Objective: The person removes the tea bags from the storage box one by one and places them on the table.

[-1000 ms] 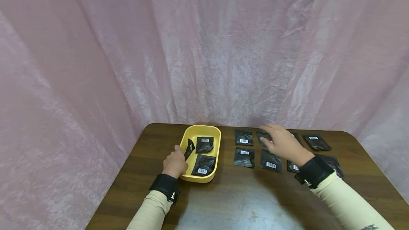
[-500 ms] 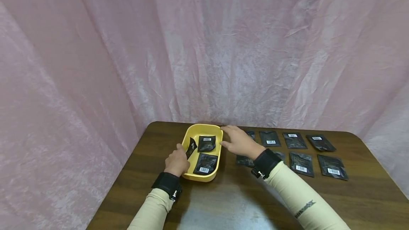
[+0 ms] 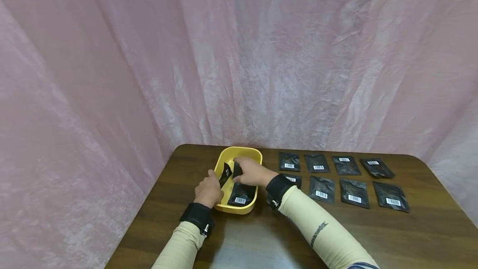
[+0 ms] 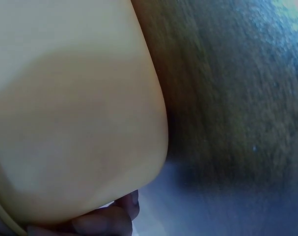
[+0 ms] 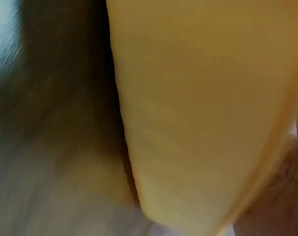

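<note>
Packets going into the yellow tray (image 3: 255,156) at the table's (image 3: 373,235) far left edge: roughly three in, one lying flat (image 3: 239,197). Left hand (image 3: 209,192) pinches an upright packet (image 3: 224,174) at the tray's left wall; right hand (image 3: 252,172) grips another packet (image 3: 237,169) inside. Eight packets left in two rows (image 3: 337,179) toward the right edge.

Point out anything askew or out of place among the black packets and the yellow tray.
One packet stands on edge, leaning against the yellow tray's left wall where the left hand holds it, while another packet in the tray lies flat. The right hand reaches into the tray. On the table, the packets in rows look tidy.
</note>
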The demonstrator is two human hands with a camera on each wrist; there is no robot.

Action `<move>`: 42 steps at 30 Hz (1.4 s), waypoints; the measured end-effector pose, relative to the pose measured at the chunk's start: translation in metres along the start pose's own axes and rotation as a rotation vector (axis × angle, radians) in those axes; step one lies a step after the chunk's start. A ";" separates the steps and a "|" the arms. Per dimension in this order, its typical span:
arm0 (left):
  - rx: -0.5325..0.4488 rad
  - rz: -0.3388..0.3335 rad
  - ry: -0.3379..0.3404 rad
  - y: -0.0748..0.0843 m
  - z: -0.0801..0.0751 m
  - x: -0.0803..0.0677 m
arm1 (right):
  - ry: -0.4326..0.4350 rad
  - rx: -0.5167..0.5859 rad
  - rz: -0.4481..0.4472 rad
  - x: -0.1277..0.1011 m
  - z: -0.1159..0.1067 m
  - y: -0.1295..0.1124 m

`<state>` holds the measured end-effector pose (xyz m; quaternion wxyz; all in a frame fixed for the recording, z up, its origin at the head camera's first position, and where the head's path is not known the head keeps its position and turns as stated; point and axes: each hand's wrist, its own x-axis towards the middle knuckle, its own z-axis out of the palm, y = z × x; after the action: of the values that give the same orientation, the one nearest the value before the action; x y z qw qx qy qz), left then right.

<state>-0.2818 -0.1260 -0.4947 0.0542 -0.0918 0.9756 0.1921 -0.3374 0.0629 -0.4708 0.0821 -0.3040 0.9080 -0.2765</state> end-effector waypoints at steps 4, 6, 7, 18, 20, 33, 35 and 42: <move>-0.003 0.007 0.004 0.001 0.000 -0.001 | -0.027 0.004 0.021 0.007 0.010 -0.008; 0.001 0.008 0.014 0.001 0.000 -0.002 | -0.025 0.009 0.022 0.009 0.014 -0.012; 0.003 0.010 0.018 0.001 0.000 -0.003 | -0.022 0.012 0.022 0.009 0.016 -0.013; 0.017 0.041 0.036 0.003 0.003 -0.004 | 0.128 0.024 -0.001 -0.001 0.026 -0.013; 0.018 0.039 0.028 0.003 0.003 -0.004 | 0.158 0.007 -0.020 -0.003 0.027 -0.012; 0.006 0.045 0.015 0.004 0.006 -0.002 | 0.224 -0.105 -0.100 -0.007 0.030 -0.007; 0.004 0.046 0.016 0.004 0.005 -0.003 | 0.218 -0.118 -0.105 -0.007 0.030 -0.006; 0.006 0.048 0.019 0.005 0.005 -0.004 | 0.214 -0.122 -0.118 -0.007 0.031 -0.005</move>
<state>-0.2783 -0.1190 -0.4967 0.0405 -0.0701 0.9786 0.1894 -0.3193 0.0495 -0.4940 -0.0504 -0.3301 0.9072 -0.2559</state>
